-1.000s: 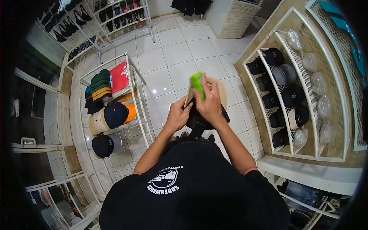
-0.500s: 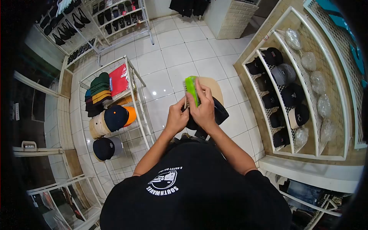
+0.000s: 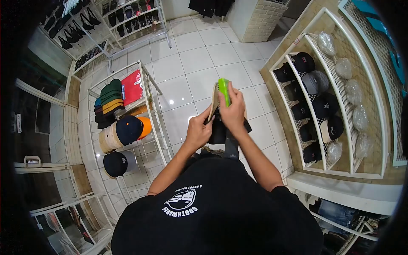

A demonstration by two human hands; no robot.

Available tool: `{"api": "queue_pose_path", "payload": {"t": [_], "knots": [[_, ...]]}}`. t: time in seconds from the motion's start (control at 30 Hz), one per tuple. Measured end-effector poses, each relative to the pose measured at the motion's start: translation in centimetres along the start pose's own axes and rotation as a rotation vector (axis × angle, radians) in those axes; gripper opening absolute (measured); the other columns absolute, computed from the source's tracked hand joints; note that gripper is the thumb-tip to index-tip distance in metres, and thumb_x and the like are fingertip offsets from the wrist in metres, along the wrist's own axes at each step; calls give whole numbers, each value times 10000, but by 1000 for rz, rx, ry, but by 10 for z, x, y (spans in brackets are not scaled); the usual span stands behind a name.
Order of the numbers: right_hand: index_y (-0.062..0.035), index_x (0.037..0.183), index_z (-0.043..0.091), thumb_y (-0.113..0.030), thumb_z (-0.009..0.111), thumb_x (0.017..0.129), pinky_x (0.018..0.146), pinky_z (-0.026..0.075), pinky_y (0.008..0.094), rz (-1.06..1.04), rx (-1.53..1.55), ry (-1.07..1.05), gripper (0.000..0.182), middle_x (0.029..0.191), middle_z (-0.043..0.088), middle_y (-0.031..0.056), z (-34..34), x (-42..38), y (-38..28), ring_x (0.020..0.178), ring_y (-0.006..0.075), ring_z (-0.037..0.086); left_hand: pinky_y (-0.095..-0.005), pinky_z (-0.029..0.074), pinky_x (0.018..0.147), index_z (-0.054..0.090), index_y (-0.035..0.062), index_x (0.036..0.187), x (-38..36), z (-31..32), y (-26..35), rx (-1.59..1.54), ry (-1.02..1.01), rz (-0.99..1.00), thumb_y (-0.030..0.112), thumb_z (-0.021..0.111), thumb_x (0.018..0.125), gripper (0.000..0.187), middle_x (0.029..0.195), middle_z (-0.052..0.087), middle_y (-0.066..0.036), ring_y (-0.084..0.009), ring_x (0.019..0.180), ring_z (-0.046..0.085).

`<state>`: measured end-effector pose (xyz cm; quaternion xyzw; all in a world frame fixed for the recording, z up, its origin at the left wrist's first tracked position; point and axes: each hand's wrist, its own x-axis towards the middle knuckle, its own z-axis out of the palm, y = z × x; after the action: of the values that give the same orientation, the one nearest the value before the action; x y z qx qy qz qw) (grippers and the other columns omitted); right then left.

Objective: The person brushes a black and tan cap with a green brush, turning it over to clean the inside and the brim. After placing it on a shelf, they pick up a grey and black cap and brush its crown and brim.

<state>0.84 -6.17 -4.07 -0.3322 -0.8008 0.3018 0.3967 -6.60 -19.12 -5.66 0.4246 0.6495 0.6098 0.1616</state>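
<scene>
My right hand [image 3: 232,111] is closed around a bright green brush [image 3: 223,90], its bristles facing left against the brim. With bent fingers my left hand [image 3: 199,131] grips the edge of a cap [image 3: 214,100] that has a tan brim and a dark crown. The brim stands tilted up between both hands, and the brush is at its upper part. Part of the crown hangs below, between my wrists, and my right hand hides some of the cap.
On the left stands a white rack [image 3: 148,100] with folded beanies [image 3: 111,91], a red packet [image 3: 132,87] and several caps [image 3: 128,131]. Mesh shelves [image 3: 323,72] on the right hold more caps and clear plastic-wrapped items. White tiled floor [image 3: 187,63] lies ahead, with sandal racks [image 3: 131,19] beyond.
The cap has turned so its brim stands more on edge toward the left. My right hand and the brush have shifted slightly right, with the bristles now at the brim.
</scene>
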Motion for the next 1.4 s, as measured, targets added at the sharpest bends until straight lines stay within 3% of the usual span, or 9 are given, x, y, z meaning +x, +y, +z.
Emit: {"api": "queue_pose_path", "payload": {"t": [0.1,0.23,0.37,0.8,0.87,1.07,1.2,1.27,1.4], "knots": [[13,1420,518,-234,688,930,895,493,401,21,246,-123,575,1121,604,221,-7,-26,-26,1026,355,613,-283,525,774,561,36,1388,3,-8,0,19,-25,-152,-34,575,911,483,1049,723,-243,-120,892,662],[36,1375,552,-257,677,928,881,491,440,-162,-80,-61,549,1104,588,244,-7,5,-4,1003,388,607,-301,530,723,561,40,1390,0,-5,3,-92,34,-34,-47,579,881,517,981,710,-261,-118,813,659],[47,1391,531,-263,654,954,888,490,435,41,102,-57,550,1107,588,248,-2,-10,-20,996,385,609,-273,524,790,537,21,1405,-1,-3,13,36,-26,-84,-76,541,889,525,1104,709,-249,-102,973,656],[27,1385,551,-246,640,963,872,494,418,-159,9,-63,510,1057,603,237,-5,-10,3,1006,366,617,-283,527,851,540,9,1400,-17,-11,3,-27,-60,-61,-121,490,840,578,1102,720,-238,-172,1026,688],[39,1366,557,-317,620,974,852,499,433,44,-70,-113,533,1078,600,237,-7,14,7,967,380,616,-286,528,861,538,12,1404,-15,-3,8,-45,-106,-35,-125,484,837,586,1088,721,-239,-171,1021,690],[28,1399,533,-230,676,942,898,486,412,-23,158,-110,544,1102,591,221,-9,-39,-19,999,358,596,-272,466,972,532,-21,1400,-13,-17,13,3,-103,-135,-106,497,888,520,1202,701,-192,-146,1115,626],[33,1372,554,-263,662,942,891,485,443,-65,-235,-126,534,1115,596,224,-5,-7,11,1012,368,594,-291,524,857,541,24,1400,-18,-8,8,-5,-63,18,-71,565,885,524,1129,688,-278,-188,1069,682],[23,1386,548,-282,652,950,917,478,436,59,-116,-137,543,1132,595,231,1,-14,-4,1034,362,597,-298,520,873,536,27,1403,-17,-9,16,81,-104,-129,-87,546,877,539,1128,683,-280,-221,1088,686],[-41,1377,593,-295,700,913,900,479,437,121,254,-243,540,1112,590,233,-16,-42,-26,1019,388,586,-317,516,911,526,-12,1396,-17,-17,5,31,28,-31,-118,504,852,555,1152,670,-290,-322,1096,692]]}}
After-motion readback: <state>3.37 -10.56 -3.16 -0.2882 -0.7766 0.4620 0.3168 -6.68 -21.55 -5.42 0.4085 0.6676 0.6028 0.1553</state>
